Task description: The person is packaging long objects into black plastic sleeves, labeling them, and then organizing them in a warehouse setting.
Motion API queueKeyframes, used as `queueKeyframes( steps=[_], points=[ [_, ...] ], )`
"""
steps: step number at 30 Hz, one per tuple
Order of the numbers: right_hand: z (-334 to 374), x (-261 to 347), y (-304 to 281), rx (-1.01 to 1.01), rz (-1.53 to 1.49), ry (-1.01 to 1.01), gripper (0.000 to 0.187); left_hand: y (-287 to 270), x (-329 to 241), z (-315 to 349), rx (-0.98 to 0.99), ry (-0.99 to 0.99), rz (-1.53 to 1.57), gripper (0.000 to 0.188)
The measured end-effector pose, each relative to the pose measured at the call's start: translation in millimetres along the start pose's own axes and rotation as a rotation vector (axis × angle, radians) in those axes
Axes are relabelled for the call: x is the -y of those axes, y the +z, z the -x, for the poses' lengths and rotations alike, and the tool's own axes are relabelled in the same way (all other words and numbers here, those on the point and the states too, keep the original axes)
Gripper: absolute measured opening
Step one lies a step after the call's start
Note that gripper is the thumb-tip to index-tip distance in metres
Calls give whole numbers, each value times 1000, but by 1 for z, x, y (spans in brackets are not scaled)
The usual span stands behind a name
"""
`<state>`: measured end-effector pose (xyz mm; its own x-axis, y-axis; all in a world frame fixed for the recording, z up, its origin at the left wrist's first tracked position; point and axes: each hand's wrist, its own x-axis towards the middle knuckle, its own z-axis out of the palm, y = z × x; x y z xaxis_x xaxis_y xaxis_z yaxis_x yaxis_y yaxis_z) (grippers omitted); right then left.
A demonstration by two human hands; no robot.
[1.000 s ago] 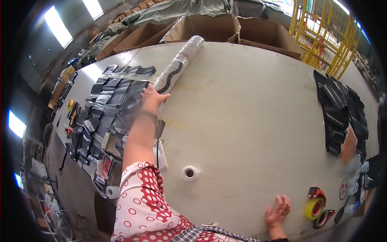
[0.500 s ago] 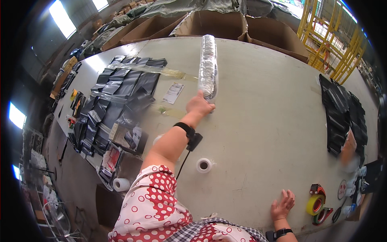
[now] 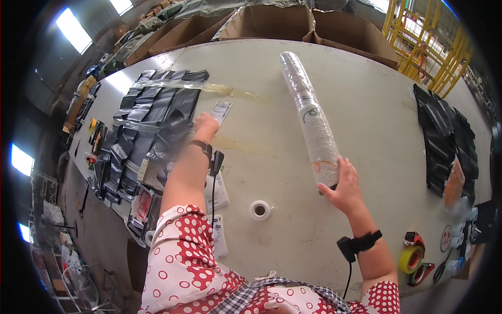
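Note:
A long roll [image 3: 309,115] wrapped in clear film lies slanting across the pale table [image 3: 376,131], its far end leaning left. My right hand [image 3: 344,187] grips its near end, thumb at the end and fingers along the right side. My left hand [image 3: 206,125] is closed at the lower edge of a white printed label [image 3: 221,111]; its fingertips are mostly hidden. Strips of yellowish tape [image 3: 240,146] lie close to that hand. Left of it spreads an overlapping pile of black plastic bags [image 3: 141,110].
A small white roll [image 3: 260,210] stands near two stacks of labels [image 3: 218,235]. At the right are a tape dispenser [image 3: 412,257], scissors [image 3: 443,267] and more black bags [image 3: 444,141]. Open cardboard boxes [image 3: 261,23] line the far edge; a bin [image 3: 144,212] sits at the left.
My left hand has let go of the roll and moved left to the label. My right hand has come up from the table onto the roll, whose near end now lies farther right and nearer.

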<state>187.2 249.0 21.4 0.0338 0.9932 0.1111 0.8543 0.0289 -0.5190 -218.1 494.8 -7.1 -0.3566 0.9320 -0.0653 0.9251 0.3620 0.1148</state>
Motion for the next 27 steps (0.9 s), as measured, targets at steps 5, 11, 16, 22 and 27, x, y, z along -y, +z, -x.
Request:
queueKeyframes(
  steps=[5,11,16,22,27],
  points=[
    [-34,25,6,269,17,274,104,14,-7,-13,101,-183,36,52],
    [-22,24,1,166,-11,231,101,-10,-25,8,108,-25,395,30],
    [57,12,-17,194,55,202,101,-76,3,183,436,89,1317,21],
    [171,17,-45,201,462,15,99,-27,73,414,707,-209,1388,28],
    [100,98,-19,288,80,-539,91,38,85,470,518,-323,1345,36]
  ],
)
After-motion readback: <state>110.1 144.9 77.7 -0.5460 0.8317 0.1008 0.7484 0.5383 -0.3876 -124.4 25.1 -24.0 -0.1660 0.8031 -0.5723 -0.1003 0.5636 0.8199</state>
